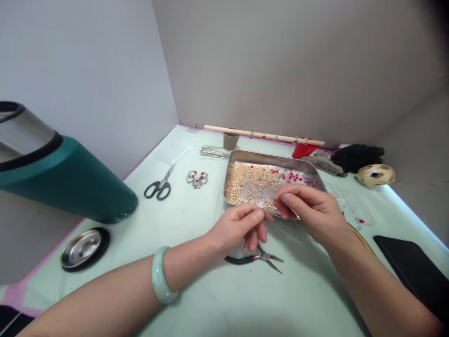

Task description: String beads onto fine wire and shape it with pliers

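Note:
My left hand (247, 223) pinches a thin wire (286, 232) between thumb and index finger, and the wire's end sticks out to the right. Close by, my right hand (308, 208) is closed in a pinch over the near edge of a metal tray (273, 158); what sits between its fingertips is too small to make out. Gold beads (236, 180) and some red beads (293, 177) lie in the tray. Pliers (264, 257) rest on the table below my left hand, jaws apart, their handles partly hidden by it.
Left of the tray lie scissors (161, 187) and a beaded wire piece (197, 179). A green tumbler (70, 178) and its lid (84, 248) stand at the left. Behind, a wooden stick (242, 132) spans two cups. A black phone-like slab (410, 262) lies at right.

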